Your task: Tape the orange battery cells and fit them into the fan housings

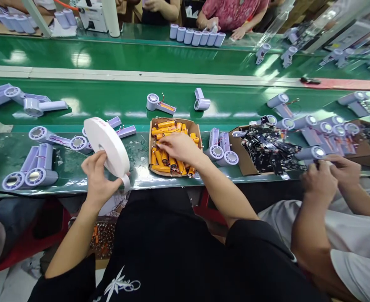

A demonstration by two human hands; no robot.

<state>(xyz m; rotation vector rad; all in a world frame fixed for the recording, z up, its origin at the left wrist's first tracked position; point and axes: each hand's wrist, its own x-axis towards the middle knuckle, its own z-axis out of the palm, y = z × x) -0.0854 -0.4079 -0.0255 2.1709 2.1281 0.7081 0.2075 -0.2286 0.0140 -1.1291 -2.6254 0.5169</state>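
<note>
White roll (111, 149) clamped in left hand (98, 178), over bench's (141, 157) near edge. Right hand (180, 147) in box (150, 147) spanning bench, among cells (160, 157); cannot tell if fingers close on one. Remaining: many cells, loose. Done, apparently: one fan (152, 100) beyond far edge, cell seated.

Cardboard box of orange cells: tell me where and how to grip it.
Take the cardboard box by its left and right walls, coming from the near side. It is open-topped and loaded with orange cells, so a level, two-handed hold looks safest. Lilac units sit close on its right, likely leaving less finger room there.
</note>
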